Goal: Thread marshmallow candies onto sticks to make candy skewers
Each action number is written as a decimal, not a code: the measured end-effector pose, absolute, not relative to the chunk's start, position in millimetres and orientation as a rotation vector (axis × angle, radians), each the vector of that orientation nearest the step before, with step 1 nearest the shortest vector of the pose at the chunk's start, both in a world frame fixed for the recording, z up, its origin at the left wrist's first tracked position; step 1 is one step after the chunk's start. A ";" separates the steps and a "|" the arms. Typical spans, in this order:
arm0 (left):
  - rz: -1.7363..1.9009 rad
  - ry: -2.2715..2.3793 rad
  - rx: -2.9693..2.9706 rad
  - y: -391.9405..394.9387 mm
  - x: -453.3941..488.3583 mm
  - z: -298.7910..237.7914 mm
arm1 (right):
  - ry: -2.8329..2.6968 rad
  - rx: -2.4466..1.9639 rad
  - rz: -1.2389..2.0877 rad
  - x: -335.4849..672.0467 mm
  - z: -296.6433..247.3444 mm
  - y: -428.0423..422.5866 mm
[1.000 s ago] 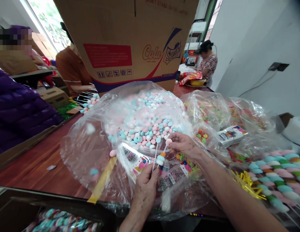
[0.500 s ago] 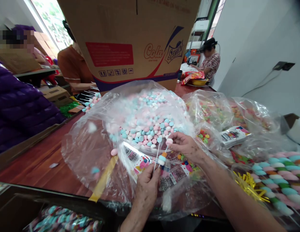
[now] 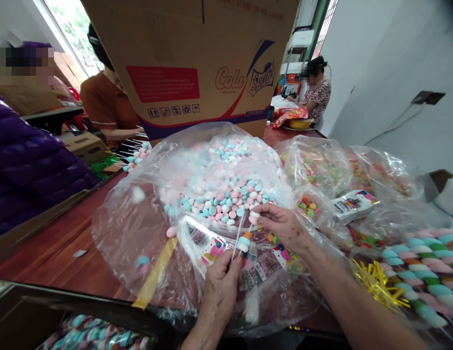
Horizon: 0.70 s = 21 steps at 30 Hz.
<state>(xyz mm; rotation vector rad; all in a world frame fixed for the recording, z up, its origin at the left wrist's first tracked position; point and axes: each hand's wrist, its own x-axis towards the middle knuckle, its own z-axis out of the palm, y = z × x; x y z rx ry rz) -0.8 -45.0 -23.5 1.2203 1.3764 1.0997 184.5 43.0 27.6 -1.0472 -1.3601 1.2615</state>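
Note:
My left hand (image 3: pixel 223 282) is closed round the lower ends of two thin white sticks (image 3: pixel 238 233). One of them carries an orange gummy (image 3: pixel 247 235) and blue and white marshmallows (image 3: pixel 244 244) just above my fingers. With thumb and fingertips, my right hand (image 3: pixel 282 224) pinches a pink and white marshmallow (image 3: pixel 254 218) at the upper part of that stick. Behind both hands lies a big clear plastic bag (image 3: pixel 211 133) of pastel marshmallows (image 3: pixel 219 206). Printed packets (image 3: pixel 204 243) lie under the plastic near my left hand.
A tall cardboard carton (image 3: pixel 208 53) stands behind the bag. To the right are bags of gummies (image 3: pixel 314 163), printed cards (image 3: pixel 353 204), yellow ties (image 3: pixel 381 287) and finished marshmallow skewers (image 3: pixel 423 267). A box of wrapped sweets (image 3: pixel 98 333) sits lower left. Other people sit beyond the table.
My right hand has moved slightly down along the stick with the pink and white marshmallow. My left hand keeps its hold with barely any shift.

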 end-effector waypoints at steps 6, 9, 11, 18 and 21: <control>1.154 1.363 1.163 -44.7 2.2 -23.1 | -1.347 -1.054 1.255 180.3 17.7 42.8; 1.143 1.348 1.144 -44.7 2.6 -21.6 | -1.334 -1.045 1.263 177.1 14.8 42.3; 1.108 1.345 1.170 -44.7 1.4 -19.9 | -1.372 -1.071 1.207 176.6 15.7 42.2; 1.066 1.348 1.253 -46.4 -1.7 -16.5 | -1.541 -1.203 1.211 190.9 29.2 44.8; 1.043 1.341 1.235 -46.4 -0.9 -15.8 | -1.496 -1.131 1.369 194.2 34.8 45.2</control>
